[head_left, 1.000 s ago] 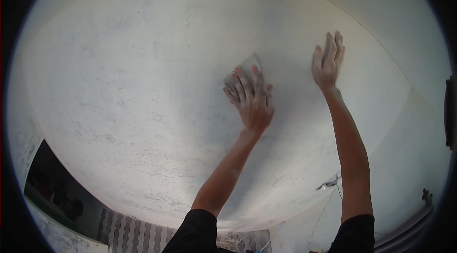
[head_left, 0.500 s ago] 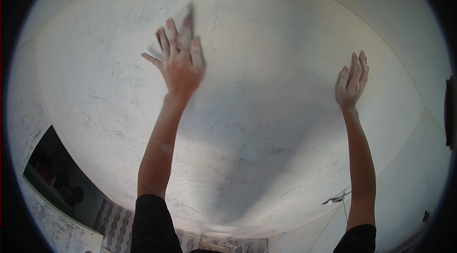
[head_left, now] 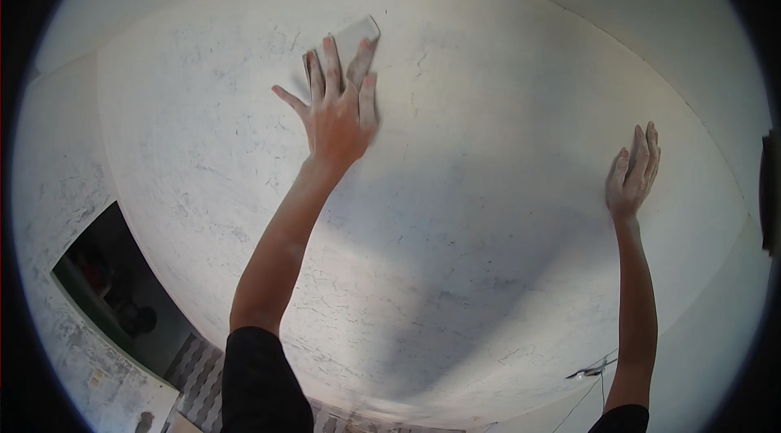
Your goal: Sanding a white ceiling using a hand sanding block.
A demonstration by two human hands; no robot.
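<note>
Left hand (head_left: 338,120): fingers spread over pale pad (head_left: 356,31) against wall (head_left: 504,99), likely evening pressure! Right hand (head_left: 633,177): fingers loosely together, seemingly bracing.

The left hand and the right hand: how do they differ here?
The left hand holds a flat pale pad at the wall; the right hand shows nothing in it. The left hand's fingers are spread, while the right hand's lie closer together. Both are raised, with whitish dust on the fingers.
</note>
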